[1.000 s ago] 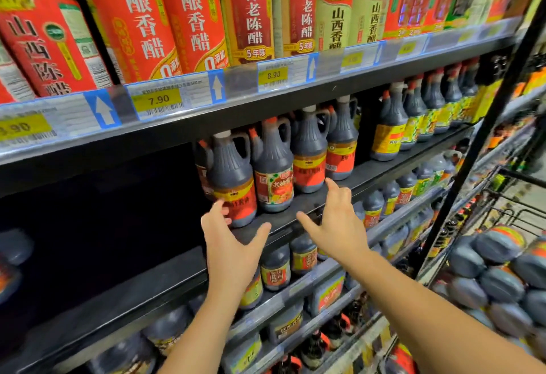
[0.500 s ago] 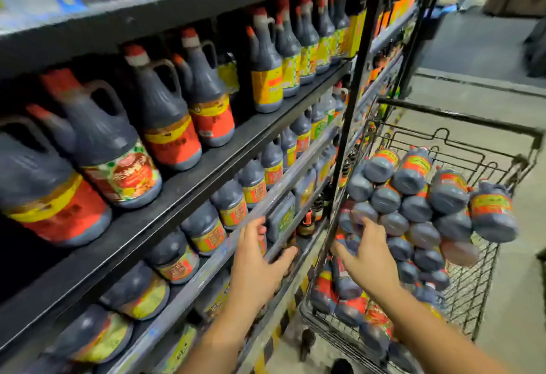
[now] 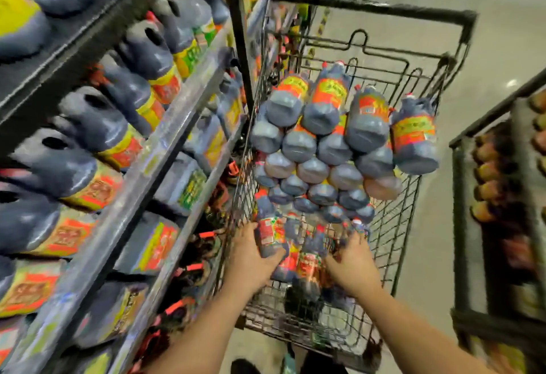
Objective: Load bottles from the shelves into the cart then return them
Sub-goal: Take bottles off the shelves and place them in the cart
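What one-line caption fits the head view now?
The left hand grips a red-labelled bottle in the wire cart; the right hand reaches beside it.

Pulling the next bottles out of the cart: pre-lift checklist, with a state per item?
1. Grip of left hand: ok, its fingers curl round the red-labelled bottle.
2. Grip of right hand: cannot tell, blur hides what it holds.
3. Is the pile behind them settled: cannot tell; its bottles lie stacked high on their sides.
4. Is the cart close to the shelf: ok, it stands alongside.
5. Free slot on the shelf for the return: cannot tell, no gap in view.
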The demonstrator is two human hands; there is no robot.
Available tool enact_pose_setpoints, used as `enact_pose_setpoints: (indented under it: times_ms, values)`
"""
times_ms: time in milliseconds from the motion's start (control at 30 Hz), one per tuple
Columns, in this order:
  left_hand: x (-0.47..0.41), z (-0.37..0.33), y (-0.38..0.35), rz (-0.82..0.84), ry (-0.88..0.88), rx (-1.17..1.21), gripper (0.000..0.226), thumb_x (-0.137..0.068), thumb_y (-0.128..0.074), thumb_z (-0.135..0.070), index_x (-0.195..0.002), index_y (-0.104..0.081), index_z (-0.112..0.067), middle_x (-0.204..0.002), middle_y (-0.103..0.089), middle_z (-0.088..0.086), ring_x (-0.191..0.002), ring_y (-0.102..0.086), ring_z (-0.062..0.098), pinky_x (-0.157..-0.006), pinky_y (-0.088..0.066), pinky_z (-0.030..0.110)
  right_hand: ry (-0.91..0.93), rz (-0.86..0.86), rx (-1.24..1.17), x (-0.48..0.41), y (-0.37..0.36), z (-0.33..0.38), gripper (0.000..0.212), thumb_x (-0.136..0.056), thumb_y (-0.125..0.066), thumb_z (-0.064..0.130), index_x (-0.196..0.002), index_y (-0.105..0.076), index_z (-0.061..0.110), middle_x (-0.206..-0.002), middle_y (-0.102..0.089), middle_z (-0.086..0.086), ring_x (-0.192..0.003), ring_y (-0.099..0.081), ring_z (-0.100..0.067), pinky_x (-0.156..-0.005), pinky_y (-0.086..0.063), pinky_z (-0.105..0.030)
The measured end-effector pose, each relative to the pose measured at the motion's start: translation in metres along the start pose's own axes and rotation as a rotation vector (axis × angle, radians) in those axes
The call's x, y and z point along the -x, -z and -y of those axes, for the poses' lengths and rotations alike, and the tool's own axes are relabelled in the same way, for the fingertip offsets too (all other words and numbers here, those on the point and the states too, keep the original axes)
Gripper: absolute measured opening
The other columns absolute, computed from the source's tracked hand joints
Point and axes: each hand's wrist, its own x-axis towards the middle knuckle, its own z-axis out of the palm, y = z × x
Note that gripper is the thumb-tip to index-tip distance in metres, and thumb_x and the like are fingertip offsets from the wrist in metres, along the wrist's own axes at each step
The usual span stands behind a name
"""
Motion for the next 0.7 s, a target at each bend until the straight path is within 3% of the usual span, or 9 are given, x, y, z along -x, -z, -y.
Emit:
enact_pose_setpoints:
  times_ms: [67, 167, 300, 433, 600, 700]
  values:
    - [-0.018, 0.003, -0.021, 0.039, 0.068, -0.013, 0.065, -0.075, -0.083, -0.034, -0.127, -0.046, -0.019, -0.105, -0.053, -0.017, -0.087, -0.052, -0.005, -0.074, -0.040, 0.006, -0.075, 0.051, 0.031, -0.012, -0.005, -0.017, 0.066, -0.088, -0.064, 0.040, -0.134, -0.037, 0.002, -0.128, -0.049, -0.020, -0.119, -0.047, -0.037, -0.095, -0.043, -0.039]
    - [-0.043, 0.008, -0.044, 0.067, 0.177, -0.079, 0.072, -0.074, -0.082, -0.035, -0.133, -0.047, -0.012, -0.119, -0.056, 0.006, -0.104, -0.058, 0.023, -0.088, -0.049, 0.031, -0.149, 0.118, 0.060, -0.024, -0.015, -0.032, 0.063, -0.087, -0.064, 0.039, -0.132, -0.036, 0.004, -0.126, -0.045, -0.020, -0.120, -0.045, -0.039, -0.099, -0.042, -0.041]
    - [-0.080, 0.016, -0.070, 0.061, 0.274, -0.102, 0.068, -0.069, -0.084, -0.035, -0.123, -0.051, -0.011, -0.110, -0.062, 0.012, -0.102, -0.062, 0.032, -0.086, -0.052, 0.042, -0.232, 0.142, 0.068, -0.040, -0.031, -0.046, 0.069, -0.088, -0.061, 0.045, -0.137, -0.032, 0.005, -0.135, -0.040, -0.019, -0.125, -0.041, -0.036, -0.103, -0.039, -0.040]
    - [-0.114, 0.030, -0.094, 0.010, 0.429, -0.100, 0.101, -0.068, -0.086, -0.039, -0.145, -0.028, -0.008, -0.128, -0.054, 0.024, -0.113, -0.056, 0.041, -0.092, -0.049, 0.047, -0.334, 0.143, 0.067, -0.050, -0.043, -0.056, 0.072, -0.088, -0.059, 0.045, -0.140, -0.028, 0.006, -0.142, -0.034, -0.019, -0.131, -0.038, -0.038, -0.104, -0.040, -0.042]
    - [-0.146, 0.049, -0.115, -0.018, 0.553, -0.143, 0.117, -0.067, -0.086, -0.043, -0.150, -0.008, -0.018, -0.131, -0.049, 0.025, -0.113, -0.055, 0.046, -0.080, -0.045, 0.044, -0.422, 0.113, 0.012, -0.059, -0.052, -0.064, 0.083, -0.088, -0.058, 0.039, -0.151, -0.013, 0.009, -0.149, -0.025, -0.019, -0.140, -0.023, -0.037, -0.109, -0.036, -0.044]
    - [-0.162, 0.055, -0.124, -0.024, 0.582, -0.186, 0.126, -0.063, -0.088, -0.048, -0.152, -0.004, -0.018, -0.137, -0.045, 0.026, -0.118, -0.052, 0.047, -0.086, -0.046, 0.047, -0.477, 0.129, 0.009, -0.064, -0.053, -0.067, 0.086, -0.089, -0.058, 0.039, -0.152, -0.006, 0.009, -0.152, -0.021, -0.020, -0.143, -0.019, -0.036, -0.113, -0.031, -0.045]
